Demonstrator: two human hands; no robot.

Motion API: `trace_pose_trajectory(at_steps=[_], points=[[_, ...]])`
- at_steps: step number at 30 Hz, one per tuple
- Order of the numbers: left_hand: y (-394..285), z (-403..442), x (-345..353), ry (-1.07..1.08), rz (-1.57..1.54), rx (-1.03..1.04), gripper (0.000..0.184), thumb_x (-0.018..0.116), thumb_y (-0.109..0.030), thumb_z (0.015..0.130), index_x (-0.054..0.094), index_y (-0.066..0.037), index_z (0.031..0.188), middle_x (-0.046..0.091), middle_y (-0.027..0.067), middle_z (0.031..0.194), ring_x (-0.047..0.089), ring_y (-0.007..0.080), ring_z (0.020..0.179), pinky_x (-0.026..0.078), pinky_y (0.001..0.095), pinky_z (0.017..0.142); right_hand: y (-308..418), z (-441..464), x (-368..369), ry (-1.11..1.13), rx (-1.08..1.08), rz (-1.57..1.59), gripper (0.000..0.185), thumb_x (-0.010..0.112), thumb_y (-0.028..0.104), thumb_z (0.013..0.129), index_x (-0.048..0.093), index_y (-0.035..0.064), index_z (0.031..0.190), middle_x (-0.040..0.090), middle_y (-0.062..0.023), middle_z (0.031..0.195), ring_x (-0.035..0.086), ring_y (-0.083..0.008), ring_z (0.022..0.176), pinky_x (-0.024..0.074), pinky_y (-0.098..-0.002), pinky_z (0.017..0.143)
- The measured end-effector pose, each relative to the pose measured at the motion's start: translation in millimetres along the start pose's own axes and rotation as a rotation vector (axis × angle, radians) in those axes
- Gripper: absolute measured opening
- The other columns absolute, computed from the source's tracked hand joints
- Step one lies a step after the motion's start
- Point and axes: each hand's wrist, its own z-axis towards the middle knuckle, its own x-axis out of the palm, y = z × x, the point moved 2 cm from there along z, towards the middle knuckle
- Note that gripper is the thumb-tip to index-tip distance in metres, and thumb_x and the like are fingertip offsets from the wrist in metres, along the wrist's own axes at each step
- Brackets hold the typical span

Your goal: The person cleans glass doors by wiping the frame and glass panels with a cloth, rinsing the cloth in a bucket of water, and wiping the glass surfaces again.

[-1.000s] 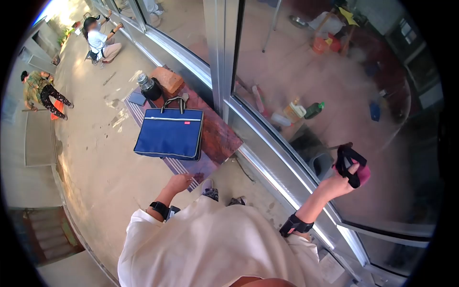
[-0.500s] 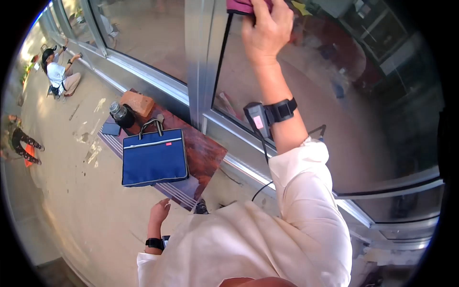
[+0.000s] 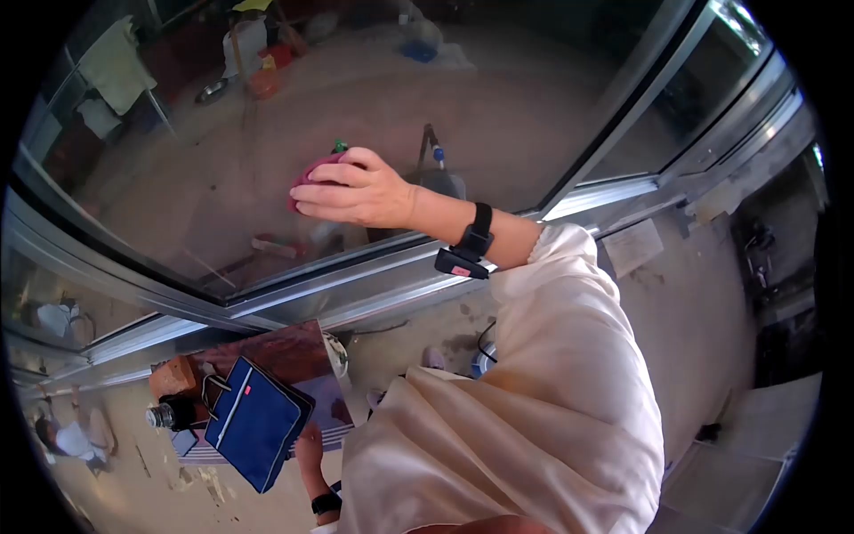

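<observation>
My right hand (image 3: 360,191) is closed over a pink cloth (image 3: 307,182) and presses it to the large window pane (image 3: 267,191). Its fingers are bent around the cloth, which is mostly covered by them. Low down, my left hand (image 3: 310,448) hangs beside the corner of a blue zip bag (image 3: 255,423). The fingers there look loose and small in view, with nothing visible in them. Both wrists carry black straps; a small device sits on the right one.
A low table (image 3: 298,343) under the window bears the bag, a brick (image 3: 173,377), a dark bottle (image 3: 169,413) and a phone (image 3: 183,442). Metal window frames (image 3: 356,276) run alongside. Another person (image 3: 76,438) crouches at the far left. A bucket (image 3: 483,363) stands near my feet.
My view has turned toward the pane. The right hand with the cloth has come from high near the frame's upright to lower on the glass. The left hand still hangs low.
</observation>
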Motion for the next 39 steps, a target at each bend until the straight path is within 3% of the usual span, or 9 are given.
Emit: trace_pose_trajectory(at_steps=[4, 8, 10, 15, 18, 23, 28, 31, 39], points=[[-45.4, 43.8, 11.8, 0.130, 0.086, 0.007, 0.023, 0.056, -0.023, 0.088, 0.064, -0.008, 0.103, 0.065, 0.0201, 0.091, 0.062, 0.0401, 0.084, 0.049, 0.0476, 0.070, -90.2, -81.6, -112.7, -0.134, 0.283, -0.466, 0.032, 0.067, 0.020, 0.069, 0.067, 0.0282, 0.100, 0.060, 0.0086, 0.114, 0.053, -0.0142, 0.100, 0.0391, -0.0319, 0.087], [-89.1, 96.0, 19.7, 0.167, 0.083, 0.126, 0.023, 0.056, -0.022, 0.086, 0.064, -0.010, 0.104, 0.065, 0.0188, 0.089, 0.062, 0.0384, 0.081, 0.050, 0.0472, 0.069, -156.2, -163.2, -190.2, -0.300, 0.645, -0.700, 0.051, 0.057, -0.009, 0.067, 0.061, 0.0100, 0.114, 0.058, -0.0075, 0.120, 0.052, -0.0290, 0.108, 0.0405, -0.0402, 0.095], [-116.1, 113.7, 20.2, 0.151, 0.062, 0.265, 0.025, 0.057, -0.022, 0.084, 0.063, -0.012, 0.106, 0.065, 0.0174, 0.090, 0.063, 0.0368, 0.082, 0.050, 0.0461, 0.070, -156.8, -197.8, -201.5, -0.296, 0.823, -0.759, 0.064, 0.050, -0.016, 0.063, 0.055, 0.0053, 0.123, 0.056, -0.0105, 0.124, 0.050, -0.0335, 0.112, 0.0386, -0.0399, 0.098], [-140.8, 133.1, 34.1, 0.155, 0.035, 0.295, 0.022, 0.056, -0.021, 0.085, 0.063, -0.012, 0.104, 0.065, 0.0167, 0.093, 0.063, 0.0364, 0.083, 0.050, 0.0461, 0.071, -85.2, -272.4, -169.9, -0.144, 1.045, -0.519, 0.053, 0.053, -0.016, 0.068, 0.059, 0.0019, 0.117, 0.051, -0.0150, 0.126, 0.048, -0.0320, 0.116, 0.0381, -0.0394, 0.099], [-129.3, 136.5, 38.6, 0.179, 0.051, 0.284, 0.022, 0.055, -0.021, 0.085, 0.063, -0.012, 0.103, 0.065, 0.0164, 0.093, 0.063, 0.0364, 0.083, 0.051, 0.0461, 0.072, -113.8, -264.7, -194.5, -0.289, 1.003, -0.485, 0.050, 0.064, -0.015, 0.067, 0.067, 0.0105, 0.110, 0.050, -0.0107, 0.116, 0.050, -0.0262, 0.110, 0.0472, -0.0341, 0.089], [-122.2, 132.3, 35.3, 0.223, 0.124, 0.184, 0.024, 0.056, -0.022, 0.085, 0.063, -0.012, 0.105, 0.066, 0.0160, 0.094, 0.063, 0.0363, 0.084, 0.051, 0.0455, 0.072, -193.5, -174.2, -248.7, -0.384, 0.848, -0.710, 0.053, 0.064, -0.011, 0.069, 0.064, 0.0125, 0.117, 0.054, -0.0078, 0.104, 0.054, -0.0223, 0.095, 0.0466, -0.0295, 0.081], [-123.5, 110.5, 44.0, 0.201, 0.058, 0.133, 0.027, 0.056, -0.022, 0.086, 0.062, -0.013, 0.110, 0.066, 0.0163, 0.092, 0.064, 0.0347, 0.083, 0.051, 0.0439, 0.071, -147.5, -158.8, -182.7, -0.450, 0.809, -0.645, 0.051, 0.066, -0.015, 0.067, 0.065, 0.0069, 0.113, 0.052, -0.0085, 0.106, 0.053, -0.0242, 0.097, 0.0477, -0.0317, 0.083], [-107.4, 89.5, 41.7, 0.158, 0.061, 0.099, 0.029, 0.052, -0.023, 0.084, 0.063, -0.012, 0.108, 0.066, 0.0157, 0.098, 0.063, 0.0343, 0.087, 0.051, 0.0443, 0.075, -110.3, -123.0, -132.6, -0.378, 0.626, -0.495, 0.041, 0.070, -0.010, 0.068, 0.065, 0.0037, 0.106, 0.050, -0.0108, 0.108, 0.053, -0.0271, 0.101, 0.0499, -0.0373, 0.087], [-55.1, 32.5, 14.6, 0.042, -0.015, -0.185, 0.030, 0.048, -0.032, 0.088, 0.063, -0.018, 0.110, 0.067, 0.0111, 0.100, 0.064, 0.0312, 0.089, 0.051, 0.0422, 0.075, -77.7, 116.4, -55.7, -0.404, 0.278, -0.312, 0.037, 0.073, 0.002, 0.069, 0.069, 0.0113, 0.104, 0.059, -0.0050, 0.112, 0.054, -0.0275, 0.108, 0.0428, -0.0372, 0.092]])
